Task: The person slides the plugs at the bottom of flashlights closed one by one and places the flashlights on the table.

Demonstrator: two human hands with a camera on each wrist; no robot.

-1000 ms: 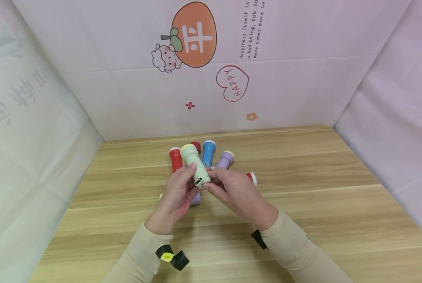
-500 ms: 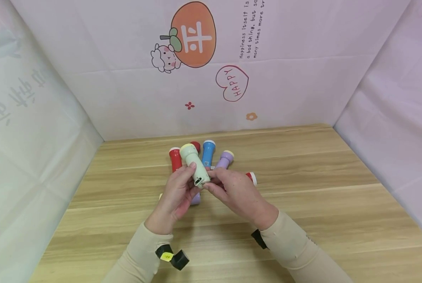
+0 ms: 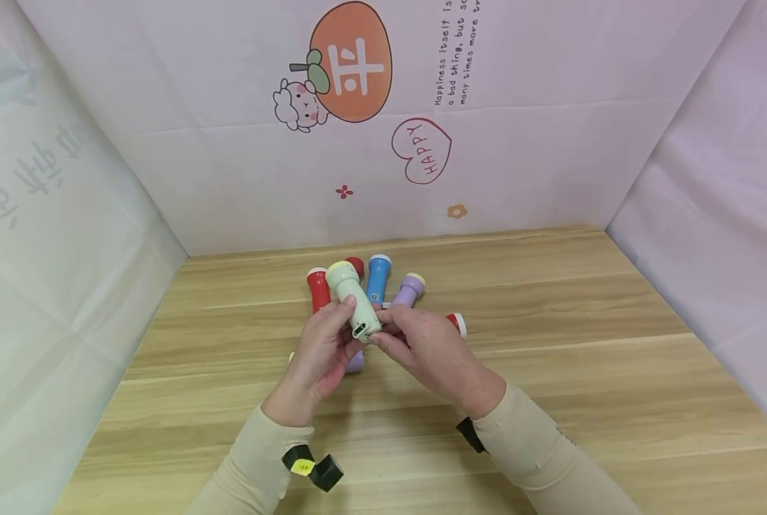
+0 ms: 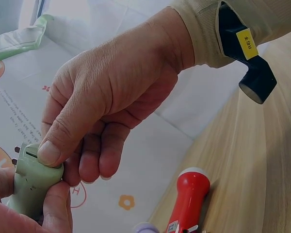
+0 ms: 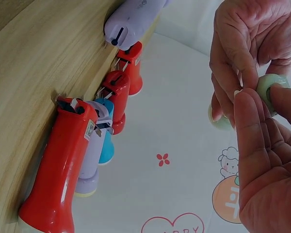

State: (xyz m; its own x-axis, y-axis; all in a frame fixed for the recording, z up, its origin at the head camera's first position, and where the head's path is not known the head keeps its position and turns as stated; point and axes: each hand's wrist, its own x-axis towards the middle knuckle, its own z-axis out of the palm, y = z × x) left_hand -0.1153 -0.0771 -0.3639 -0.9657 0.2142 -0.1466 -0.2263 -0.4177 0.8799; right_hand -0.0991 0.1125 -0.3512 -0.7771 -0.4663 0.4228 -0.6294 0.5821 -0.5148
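Note:
In the head view, my left hand (image 3: 312,365) holds a pale green flashlight (image 3: 352,290) above the table, its yellow-rimmed head tilted away. My right hand (image 3: 437,354) pinches the tail end. Up close in the left wrist view, the right thumb lies on the end of the green flashlight (image 4: 31,189), beside a slot, and two plug prongs (image 4: 15,156) stick out at its edge. Fingers cover much of the flashlight in the right wrist view.
Several flashlights lie on the wooden table behind and beneath the hands: a red one (image 3: 319,290), a blue one (image 3: 378,279), a purple one (image 3: 409,288) and another red one (image 3: 459,325) at the right. Printed white cloth (image 3: 241,179) walls the table in.

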